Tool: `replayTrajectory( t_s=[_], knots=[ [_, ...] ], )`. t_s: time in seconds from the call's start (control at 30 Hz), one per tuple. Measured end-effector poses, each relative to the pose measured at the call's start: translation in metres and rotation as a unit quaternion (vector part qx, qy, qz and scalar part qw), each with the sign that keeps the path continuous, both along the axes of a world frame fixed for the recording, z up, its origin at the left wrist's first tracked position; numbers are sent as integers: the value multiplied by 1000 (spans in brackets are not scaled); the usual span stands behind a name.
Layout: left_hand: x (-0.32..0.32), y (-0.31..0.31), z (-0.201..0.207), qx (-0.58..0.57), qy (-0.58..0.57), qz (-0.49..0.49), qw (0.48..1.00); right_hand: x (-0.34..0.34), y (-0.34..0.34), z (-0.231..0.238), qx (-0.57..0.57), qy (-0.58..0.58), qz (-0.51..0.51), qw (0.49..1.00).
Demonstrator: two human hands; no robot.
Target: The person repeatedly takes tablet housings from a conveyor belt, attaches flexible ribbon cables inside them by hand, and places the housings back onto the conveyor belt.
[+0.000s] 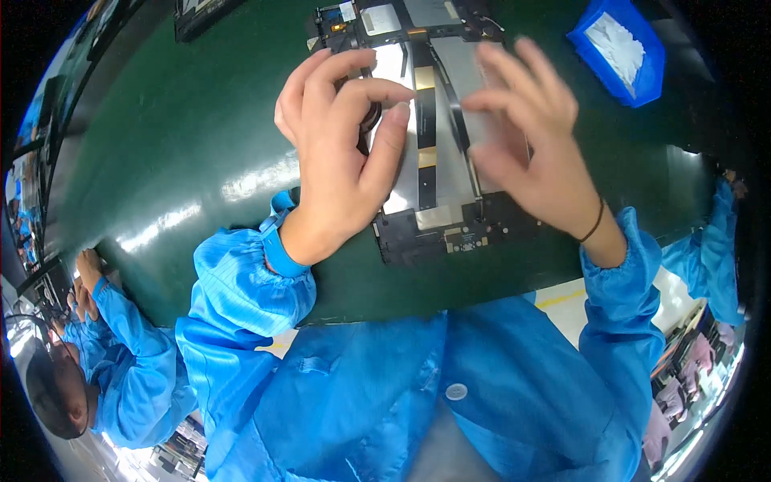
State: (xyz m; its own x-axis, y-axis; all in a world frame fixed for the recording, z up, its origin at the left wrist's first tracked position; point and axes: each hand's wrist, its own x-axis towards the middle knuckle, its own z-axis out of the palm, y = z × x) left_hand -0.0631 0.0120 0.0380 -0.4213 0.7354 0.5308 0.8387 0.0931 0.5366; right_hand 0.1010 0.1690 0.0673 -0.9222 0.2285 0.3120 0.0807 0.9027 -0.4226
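Note:
An opened tablet-like device (438,215) lies on the table, with silver panels, a black frame and small circuit boards at both ends. A black flat ribbon cable (426,128) with gold-coloured patches runs down its middle, and a thin dark cable (458,120) lies to the right of it. My left hand (341,140) is over the device's left side, its thumb and forefinger nearly together. A dark, rounded thing (370,118) shows behind its fingers, mostly hidden. Over the right side hovers my right hand (534,132), blurred by motion, fingers apart and nothing visible in them.
On the green table (209,120), a blue bin (652,76) with white material stands at the far right. A dark device (205,16) sits at the far left edge. Another person (136,361) in blue works at the left; a blue sleeve (707,249) shows at the right.

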Motion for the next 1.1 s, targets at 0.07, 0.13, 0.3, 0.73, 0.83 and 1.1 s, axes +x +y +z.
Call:
replayTrajectory(
  t_s=[0.07, 0.13, 0.3, 0.73, 0.83, 1.1],
  knots=[
    [6, 4, 9, -5, 13, -16, 1000, 5, -6, 4, -77, -17, 7, 997],
    [14, -2, 22, -34, 32, -43, 998, 10, -10, 7, -79, 13, -4, 997],
    [40, -13, 36, 31, 69, -96, 992, 27, -27, 15, -89, 67, 19, 994],
    [44, -32, 24, 187, 424, -220, 858, 40, -18, 20, -237, -2, 62, 970],
    [43, -27, 26, 247, 371, -250, 859, 32, 10, 20, -110, 102, -69, 986],
    [32, 11, 33, 6, 27, -127, 991, 76, 117, 35, 465, 47, -282, 838]
  ],
)
